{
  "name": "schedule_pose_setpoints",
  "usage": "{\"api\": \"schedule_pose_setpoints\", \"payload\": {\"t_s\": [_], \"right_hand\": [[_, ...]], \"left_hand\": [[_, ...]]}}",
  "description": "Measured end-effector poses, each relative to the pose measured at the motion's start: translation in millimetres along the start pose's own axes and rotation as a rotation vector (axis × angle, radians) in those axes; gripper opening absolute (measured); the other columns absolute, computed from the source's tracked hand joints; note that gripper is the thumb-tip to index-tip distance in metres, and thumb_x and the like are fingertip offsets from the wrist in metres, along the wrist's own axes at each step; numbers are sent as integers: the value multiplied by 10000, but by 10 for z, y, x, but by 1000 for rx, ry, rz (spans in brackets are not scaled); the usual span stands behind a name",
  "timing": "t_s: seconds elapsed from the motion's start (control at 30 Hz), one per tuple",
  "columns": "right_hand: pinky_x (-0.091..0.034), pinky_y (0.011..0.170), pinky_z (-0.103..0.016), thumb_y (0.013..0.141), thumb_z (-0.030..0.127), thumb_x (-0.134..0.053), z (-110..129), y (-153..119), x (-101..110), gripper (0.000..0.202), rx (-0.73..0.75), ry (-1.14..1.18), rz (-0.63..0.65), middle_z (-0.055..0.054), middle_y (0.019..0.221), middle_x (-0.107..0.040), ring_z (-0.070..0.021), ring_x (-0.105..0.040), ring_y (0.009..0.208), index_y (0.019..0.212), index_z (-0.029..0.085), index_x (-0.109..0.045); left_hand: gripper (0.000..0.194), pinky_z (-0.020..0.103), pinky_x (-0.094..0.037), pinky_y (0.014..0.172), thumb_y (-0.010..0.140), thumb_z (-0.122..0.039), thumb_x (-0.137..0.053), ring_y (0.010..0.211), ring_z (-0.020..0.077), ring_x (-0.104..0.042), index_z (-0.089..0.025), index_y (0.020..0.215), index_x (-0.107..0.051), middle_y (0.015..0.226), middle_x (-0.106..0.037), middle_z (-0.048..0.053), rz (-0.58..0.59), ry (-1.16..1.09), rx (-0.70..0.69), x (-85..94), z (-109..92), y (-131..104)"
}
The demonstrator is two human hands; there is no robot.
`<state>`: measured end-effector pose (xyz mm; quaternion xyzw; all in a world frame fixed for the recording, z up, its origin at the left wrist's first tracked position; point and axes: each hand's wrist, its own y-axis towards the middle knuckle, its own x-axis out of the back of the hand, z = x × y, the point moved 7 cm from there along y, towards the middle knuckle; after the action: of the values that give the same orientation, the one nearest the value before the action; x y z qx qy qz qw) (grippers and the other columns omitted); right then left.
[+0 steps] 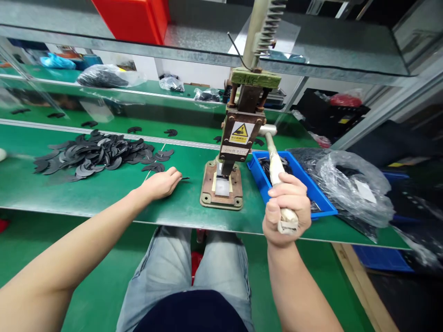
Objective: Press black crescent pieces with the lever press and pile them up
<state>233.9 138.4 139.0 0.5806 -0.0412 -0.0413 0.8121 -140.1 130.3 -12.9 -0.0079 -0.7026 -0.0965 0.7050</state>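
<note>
My right hand [288,207] is wrapped round the taped lever handle [274,161] of a hand press [238,138]. The lever slants down toward me from the press's right side. My left hand [162,183] is low over the green table, left of the press base [207,189], with its fingers closed. A thin dark piece [186,178] sticks out past the fingertips; the rest of it is hidden. On the base, a pale metal block [222,186] sits in front of the ram. Behind my left hand lies a heap of black curved flat parts [107,154].
Right of the press, a blue tray [323,213] holds small dark pieces, with clear plastic bags [353,180] beside it. Black parts [170,133] lie spaced along a green strip behind the table. A metal shelf above bears a red bin [133,20].
</note>
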Motion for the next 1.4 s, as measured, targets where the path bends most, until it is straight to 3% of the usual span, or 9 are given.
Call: {"api": "schedule_pose_setpoints", "payload": {"t_s": [0.17, 0.27, 0.37, 0.53, 0.73, 0.87, 0.97, 1.1, 1.4], "right_hand": [[-539, 1054, -615, 914, 275, -682, 1, -12, 10, 117, -17, -12, 16, -3, 825, -661, -272, -707, 1031, 849, 252, -588], [-532, 1075, -624, 918, 281, -682, 5, -23, 12, 122, -20, -19, 33, -1, 832, -664, -282, -708, 1091, 851, 256, -584], [-533, 1077, -620, 924, 292, -679, 3, -34, 8, 117, -27, -18, 41, 1, 848, -668, -280, -706, 1110, 860, 259, -587], [-531, 1078, -605, 914, 256, -680, 3, -43, 20, 107, -35, 0, 28, 2, 860, -679, -274, -702, 1127, 863, 255, -586], [-518, 1098, -593, 908, 267, -688, 3, -50, 28, 78, -34, -26, 78, 3, 869, -685, -266, -699, 1144, 902, 268, -610], [-519, 1105, -585, 916, 282, -681, -7, -58, 27, 67, -37, -20, 76, 7, 869, -682, -254, -704, 1129, 911, 275, -615], [-510, 1100, -602, 916, 286, -686, -9, -60, 26, 73, -41, 0, 62, 8, 876, -683, -268, -701, 1142, 913, 272, -614], [-512, 1096, -595, 928, 301, -680, -5, -57, 26, 75, -39, -8, 81, 7, 884, -686, -266, -692, 1160, 920, 275, -611], [-550, 1066, -575, 934, 329, -670, -13, -52, 24, 77, -37, -28, 61, 10, 847, -670, -261, -701, 1118, 926, 287, -606]], "left_hand": [[269, 351, -545, 837, 1074, -387, -492, 949, 247, -719, -236, 1184, -685, 1093, -713, 100, -10, -287, -72, -26, -367, 231], [245, 330, -529, 758, 987, -434, -632, 858, 231, -703, -233, 1119, -683, 929, -728, 54, -81, -535, 157, -100, -340, 300], [352, 301, -480, 646, 870, -546, -740, 690, 187, -636, -225, 999, -680, 766, -685, 5, -161, -838, 403, -246, -255, 317], [555, 283, -480, 642, 662, -669, -865, 641, 148, -593, -193, 890, -698, 737, -688, 6, -264, -1239, 549, -377, -241, 484], [570, 266, -488, 592, 695, -703, -854, 585, 146, -618, -202, 875, -654, 652, -672, -7, -227, -1241, 536, -140, -263, 712], [550, 238, -455, 528, 790, -702, -808, 506, 126, -611, -205, 865, -584, 611, -690, 0, -43, -1295, 432, 12, -474, 785], [550, 236, -473, 517, 799, -685, -821, 500, 133, -634, -194, 882, -588, 617, -714, 23, 109, -1334, 414, -4, -711, 820], [502, 243, -503, 511, 826, -621, -833, 478, 135, -631, -193, 884, -577, 590, -706, 26, 182, -1352, 432, -83, -909, 909], [396, 223, -407, 421, 825, -460, -858, 403, 124, -554, -224, 772, -545, 489, -586, -29, 284, -1237, 527, -162, -909, 1089]]}}
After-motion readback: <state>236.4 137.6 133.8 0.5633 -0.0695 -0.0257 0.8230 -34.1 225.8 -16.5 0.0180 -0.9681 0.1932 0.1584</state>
